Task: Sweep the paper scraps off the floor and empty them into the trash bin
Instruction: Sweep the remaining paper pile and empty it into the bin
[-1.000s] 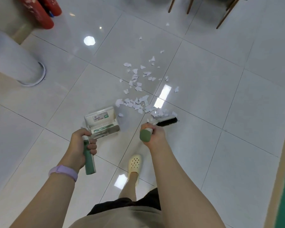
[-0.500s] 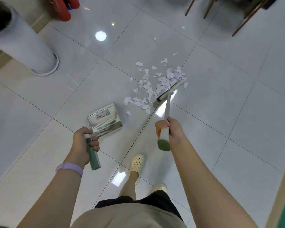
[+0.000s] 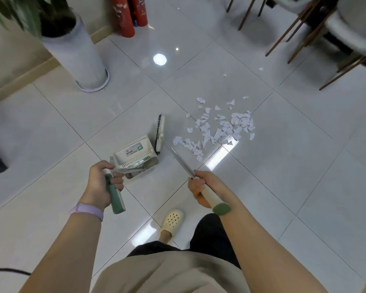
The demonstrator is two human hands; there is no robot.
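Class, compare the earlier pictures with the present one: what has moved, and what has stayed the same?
The broom head has swung left, off the far side of the paper scraps, and now sits beside the dustpan. The right hand still grips the broom handle; the left hand still grips the dustpan handle. The scraps remain on the floor.

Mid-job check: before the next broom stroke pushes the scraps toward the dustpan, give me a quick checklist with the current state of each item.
1. Right hand grips broom handle: ok.
2. Left hand grips dustpan handle: ok.
3. Broom head behind the paper scraps: not ok; it lies beside the dustpan, on the near-left side of the pile.
4. Dustpan mouth facing the pile: cannot tell.
5. Scraps gathered: not ok; stray pieces lie near the chair legs.
6. Trash bin in sight: not ok; none visible.
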